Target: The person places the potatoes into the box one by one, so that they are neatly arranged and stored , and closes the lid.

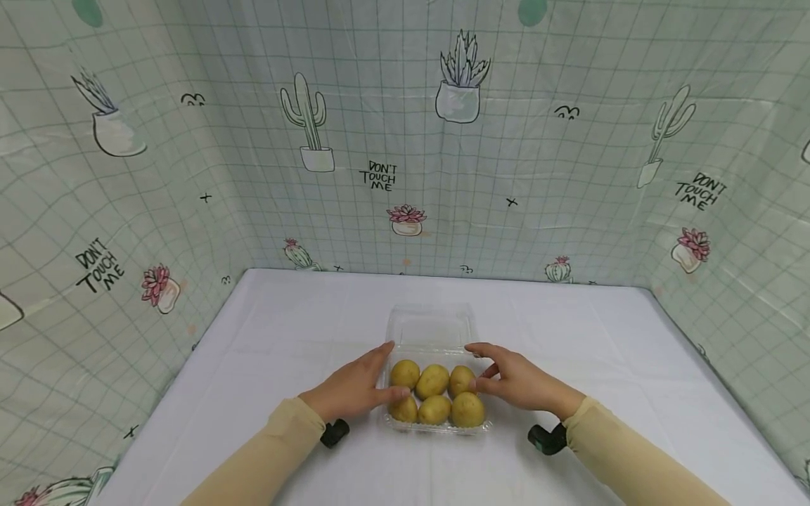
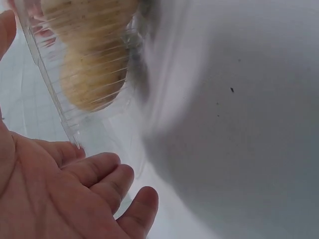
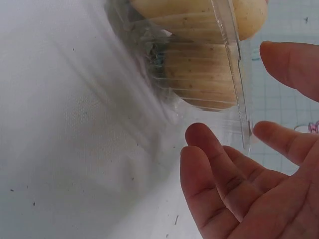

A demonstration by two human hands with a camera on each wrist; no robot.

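Note:
A clear plastic clamshell box (image 1: 436,429) sits on the white table with its lid (image 1: 430,327) folded back, away from me. Several yellow potatoes (image 1: 433,381) fill it in two rows. At the box's left side is my left hand (image 1: 357,385), fingers extended and thumb over the front-left potato. Its fingertips reach the rim near the lid's hinge. My right hand (image 1: 522,381) flanks the right side with loosely bent fingers, index at the back right corner. In both wrist views, the fingers are beside the ribbed clear wall (image 2: 99,124), (image 3: 199,117).
The white tablecloth (image 1: 304,309) spreads around the box. A printed cactus curtain (image 1: 443,154) surrounds the table at the back and both sides. Dark wrist-worn devices (image 1: 547,439) show under both sleeves.

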